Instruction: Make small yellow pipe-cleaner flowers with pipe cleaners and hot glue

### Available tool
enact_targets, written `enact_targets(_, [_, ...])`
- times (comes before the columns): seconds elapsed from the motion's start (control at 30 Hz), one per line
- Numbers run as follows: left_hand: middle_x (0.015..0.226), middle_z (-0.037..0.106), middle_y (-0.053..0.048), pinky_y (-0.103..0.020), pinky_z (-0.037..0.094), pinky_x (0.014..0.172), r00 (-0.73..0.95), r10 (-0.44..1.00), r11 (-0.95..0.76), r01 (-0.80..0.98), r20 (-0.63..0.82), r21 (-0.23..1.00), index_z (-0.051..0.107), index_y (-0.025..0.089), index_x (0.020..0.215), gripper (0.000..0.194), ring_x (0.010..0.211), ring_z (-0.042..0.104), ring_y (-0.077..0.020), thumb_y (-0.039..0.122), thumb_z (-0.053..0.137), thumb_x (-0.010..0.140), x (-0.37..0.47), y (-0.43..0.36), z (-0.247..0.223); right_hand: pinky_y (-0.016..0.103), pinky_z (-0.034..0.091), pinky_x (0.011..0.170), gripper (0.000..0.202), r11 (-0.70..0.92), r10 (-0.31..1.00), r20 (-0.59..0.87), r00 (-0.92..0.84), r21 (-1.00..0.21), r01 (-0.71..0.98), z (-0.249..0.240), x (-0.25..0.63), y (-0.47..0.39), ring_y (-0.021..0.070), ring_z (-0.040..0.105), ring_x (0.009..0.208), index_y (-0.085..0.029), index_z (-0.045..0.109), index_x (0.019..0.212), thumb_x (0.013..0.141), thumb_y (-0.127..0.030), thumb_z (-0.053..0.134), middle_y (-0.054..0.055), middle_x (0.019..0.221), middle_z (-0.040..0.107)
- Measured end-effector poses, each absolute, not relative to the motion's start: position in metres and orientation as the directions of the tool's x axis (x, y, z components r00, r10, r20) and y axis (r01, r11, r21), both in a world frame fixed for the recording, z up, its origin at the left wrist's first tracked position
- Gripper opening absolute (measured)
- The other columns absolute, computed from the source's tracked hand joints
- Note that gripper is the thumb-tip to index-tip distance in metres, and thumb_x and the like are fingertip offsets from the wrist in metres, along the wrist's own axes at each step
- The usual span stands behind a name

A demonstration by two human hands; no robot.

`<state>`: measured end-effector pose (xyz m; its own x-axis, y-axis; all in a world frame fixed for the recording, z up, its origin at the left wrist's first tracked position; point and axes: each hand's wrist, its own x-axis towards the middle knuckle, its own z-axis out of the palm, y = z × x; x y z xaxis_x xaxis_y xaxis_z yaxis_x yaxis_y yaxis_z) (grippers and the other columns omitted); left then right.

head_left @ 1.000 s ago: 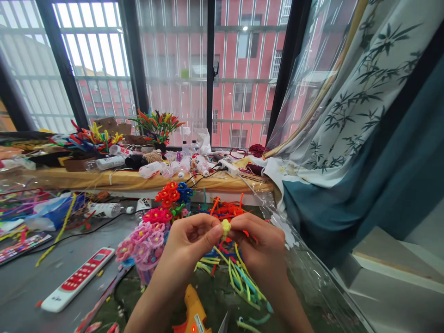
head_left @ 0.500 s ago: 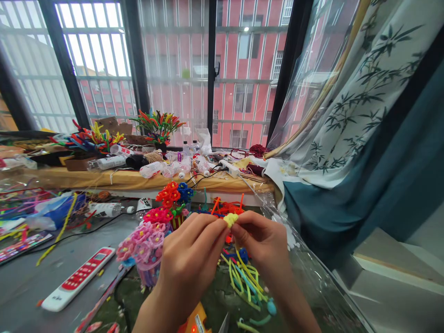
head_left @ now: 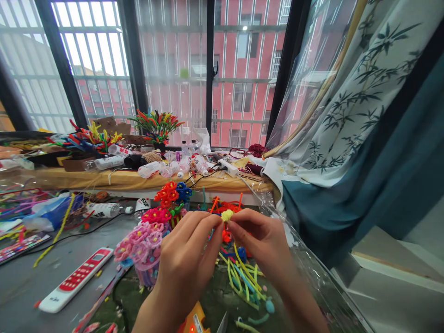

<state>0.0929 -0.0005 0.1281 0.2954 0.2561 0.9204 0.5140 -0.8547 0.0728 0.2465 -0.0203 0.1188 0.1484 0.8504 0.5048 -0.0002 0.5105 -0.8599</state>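
Note:
Between my fingertips is a small pale-yellow fuzzy piece, bunched up like coiled pipe cleaner. My left hand pinches it from the left, and my right hand grips it from the right with thumb and forefinger. Both hands are closed, and the fingers hide its lower part. Below and right of the fingers lie loose yellow, green and blue pipe cleaners. Left of my left hand stands a bunch of pink pipe-cleaner flowers, with red flowers and blue ones behind it.
Near the front edge lie an orange tool with a small red light and a pointed blade. A white-and-red remote rests at left. Several bottles crowd the windowsill. A blue curtain hangs at right.
The yellow piece has shifted slightly left and up and looks turned between my fingers. My right fingers have opened out a little from it. The whole view has drifted slightly.

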Motion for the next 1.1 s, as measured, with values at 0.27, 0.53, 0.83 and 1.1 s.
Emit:
enact_targets(0.27, [0.08,0.068,-0.002,-0.022,0.052,0.071,0.258,0.282,-0.866,0.483,0.924,0.129,0.063,0.015,0.087,0.009,0.073,0.064,-0.0119,0.006,0.062,0.086,0.095,0.002,0.13,0.022,0.046,0.047,0.019,0.408,0.91,0.381,0.164,-0.894,-0.185,0.12,0.24,-0.017,0.0106,0.056,0.049,-0.018,0.073,0.069,0.07,-0.035,0.081,-0.002,0.056,0.065])
enact_targets(0.53, [0.08,0.067,-0.002,-0.022,0.052,0.074,0.246,0.282,-0.871,0.47,0.927,0.14,0.063,0.015,0.088,0.012,0.075,0.064,-0.0115,0.004,0.063,0.085,0.096,0.001,0.127,0.019,0.046,0.047,0.018,0.388,0.918,0.349,0.189,-0.89,-0.238,0.123,0.237,-0.021,0.0084,0.055,0.047,-0.018,0.074,0.067,0.064,-0.032,0.086,-0.003,0.054,0.065])
enact_targets(0.83, [0.083,0.068,-0.002,-0.02,0.05,0.076,0.247,0.28,-0.877,0.46,0.928,0.142,0.064,0.014,0.091,0.014,0.077,0.063,-0.0102,0.002,0.064,0.084,0.097,-0.003,0.129,0.017,0.047,0.047,0.002,0.442,0.887,0.403,0.225,-0.882,-0.163,0.126,0.235,-0.026,0.0081,0.057,0.047,-0.019,0.077,0.067,0.067,-0.019,0.079,-0.002,0.055,0.066])
enact_targets(1.1, [0.079,0.068,-0.002,-0.019,0.05,0.071,0.243,0.238,-0.885,0.453,0.941,0.107,0.064,0.014,0.088,0.011,0.072,0.063,-0.0097,0.003,0.064,0.084,0.098,-0.005,0.133,0.016,0.049,0.05,0.006,0.467,0.867,0.442,0.231,-0.882,-0.066,0.125,0.236,-0.027,0.0082,0.059,0.05,-0.02,0.078,0.069,0.069,-0.016,0.073,-0.002,0.058,0.068])
